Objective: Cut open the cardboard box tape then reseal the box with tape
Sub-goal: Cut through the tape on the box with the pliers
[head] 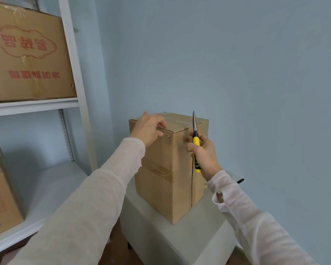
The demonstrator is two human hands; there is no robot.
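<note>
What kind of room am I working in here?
Likely a storeroom: a white shelving rack holds printed cartons, and a tall cardboard box stands on a low white table by a plain blue wall.

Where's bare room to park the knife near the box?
Bare: white table in front of the cardboard box; lower shelf between left carton and wall. Crowded: box's top edge, left hand gripping it, right hand holding knife alongside.
</note>
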